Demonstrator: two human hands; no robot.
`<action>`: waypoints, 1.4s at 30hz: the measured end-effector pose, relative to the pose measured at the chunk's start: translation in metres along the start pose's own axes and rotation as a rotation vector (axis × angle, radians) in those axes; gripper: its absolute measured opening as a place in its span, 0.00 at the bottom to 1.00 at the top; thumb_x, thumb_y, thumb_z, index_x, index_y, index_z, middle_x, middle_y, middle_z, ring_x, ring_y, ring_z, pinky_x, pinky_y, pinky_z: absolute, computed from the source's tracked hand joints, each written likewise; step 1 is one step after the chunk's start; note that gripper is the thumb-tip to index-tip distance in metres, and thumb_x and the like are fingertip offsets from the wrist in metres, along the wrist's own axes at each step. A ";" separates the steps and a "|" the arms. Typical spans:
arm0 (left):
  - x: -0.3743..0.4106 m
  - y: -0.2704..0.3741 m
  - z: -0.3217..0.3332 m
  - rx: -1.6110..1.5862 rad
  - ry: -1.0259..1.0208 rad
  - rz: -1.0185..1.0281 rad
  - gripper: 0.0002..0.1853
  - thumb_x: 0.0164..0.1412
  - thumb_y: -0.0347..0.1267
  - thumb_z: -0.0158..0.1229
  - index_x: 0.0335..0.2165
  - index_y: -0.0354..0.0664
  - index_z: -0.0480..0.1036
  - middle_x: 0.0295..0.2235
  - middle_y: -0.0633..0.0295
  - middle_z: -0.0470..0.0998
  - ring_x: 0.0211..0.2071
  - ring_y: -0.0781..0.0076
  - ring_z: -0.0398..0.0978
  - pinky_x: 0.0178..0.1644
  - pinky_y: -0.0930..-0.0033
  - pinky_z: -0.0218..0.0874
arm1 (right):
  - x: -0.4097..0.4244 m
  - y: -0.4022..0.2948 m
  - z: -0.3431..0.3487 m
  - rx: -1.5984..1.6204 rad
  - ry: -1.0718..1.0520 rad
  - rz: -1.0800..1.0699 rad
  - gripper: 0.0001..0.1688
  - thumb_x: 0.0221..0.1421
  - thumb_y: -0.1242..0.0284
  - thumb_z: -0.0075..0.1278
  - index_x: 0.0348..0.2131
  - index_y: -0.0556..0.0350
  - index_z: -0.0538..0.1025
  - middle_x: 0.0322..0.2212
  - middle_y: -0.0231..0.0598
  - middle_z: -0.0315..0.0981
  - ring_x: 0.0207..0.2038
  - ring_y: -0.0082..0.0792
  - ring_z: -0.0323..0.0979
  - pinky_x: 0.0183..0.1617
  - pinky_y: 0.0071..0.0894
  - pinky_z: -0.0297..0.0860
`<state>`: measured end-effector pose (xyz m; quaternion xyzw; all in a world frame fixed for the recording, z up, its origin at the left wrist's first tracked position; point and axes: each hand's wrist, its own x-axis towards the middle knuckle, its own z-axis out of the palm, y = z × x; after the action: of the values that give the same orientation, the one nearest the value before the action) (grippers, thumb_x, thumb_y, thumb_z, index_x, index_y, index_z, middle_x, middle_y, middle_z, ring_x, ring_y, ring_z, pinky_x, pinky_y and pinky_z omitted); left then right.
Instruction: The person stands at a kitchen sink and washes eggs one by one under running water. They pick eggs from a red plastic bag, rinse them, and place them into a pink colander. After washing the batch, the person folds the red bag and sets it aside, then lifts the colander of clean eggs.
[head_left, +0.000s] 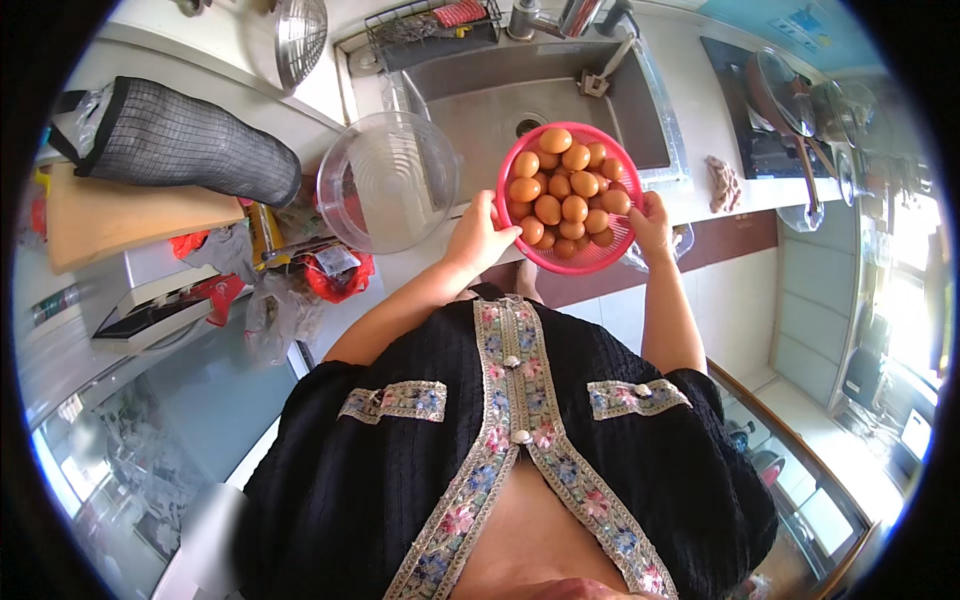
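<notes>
Between my two hands is a round pink plastic colander (570, 267) filled with many brown eggs (574, 208). My left hand (481, 236) grips its left rim, thumb over the edge. On the opposite side, my right hand (651, 223) holds the right rim. The colander is in front of my body, over the near edge of a stainless steel sink (480, 101). Left of it, a clear round plastic tub (387, 182) sits partly over the sink's left side and the counter.
A faucet (536, 21) and a wire rack (431, 34) stand behind the sink. At right lie a crumpled cloth (723, 184) and a cooktop with a lidded pan (780, 94). Plastic bags (289, 304), a wooden board (135, 214) and a grey mesh cover (199, 142) crowd the left.
</notes>
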<state>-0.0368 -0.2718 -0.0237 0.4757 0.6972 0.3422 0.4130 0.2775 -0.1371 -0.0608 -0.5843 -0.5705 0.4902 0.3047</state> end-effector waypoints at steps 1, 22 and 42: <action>0.001 0.000 0.001 0.024 0.004 -0.008 0.32 0.49 0.31 0.71 0.49 0.33 0.64 0.31 0.55 0.77 0.33 0.62 0.79 0.40 0.62 0.70 | 0.003 0.004 0.000 -0.004 -0.020 0.003 0.10 0.53 0.80 0.50 0.37 0.59 0.73 0.31 0.31 0.72 0.34 0.22 0.68 0.39 0.23 0.68; 0.041 0.079 0.036 0.475 -0.021 0.662 0.25 0.47 0.39 0.70 0.43 0.42 0.74 0.40 0.60 0.75 0.45 0.58 0.71 0.54 0.54 0.61 | 0.008 0.010 -0.021 -0.036 -0.136 0.004 0.19 0.54 0.73 0.58 0.44 0.63 0.74 0.38 0.39 0.76 0.38 0.28 0.75 0.43 0.28 0.73; 0.036 0.122 0.010 0.336 0.172 0.760 0.26 0.41 0.33 0.71 0.42 0.40 0.74 0.36 0.56 0.76 0.39 0.54 0.75 0.44 0.57 0.69 | -0.039 -0.112 0.057 0.905 -0.369 0.136 0.18 0.63 0.76 0.53 0.53 0.59 0.74 0.47 0.39 0.75 0.50 0.30 0.74 0.55 0.28 0.72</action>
<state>0.0110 -0.1991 0.0690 0.7293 0.5502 0.3903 0.1145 0.1890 -0.1683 0.0314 -0.3327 -0.3052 0.8029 0.3894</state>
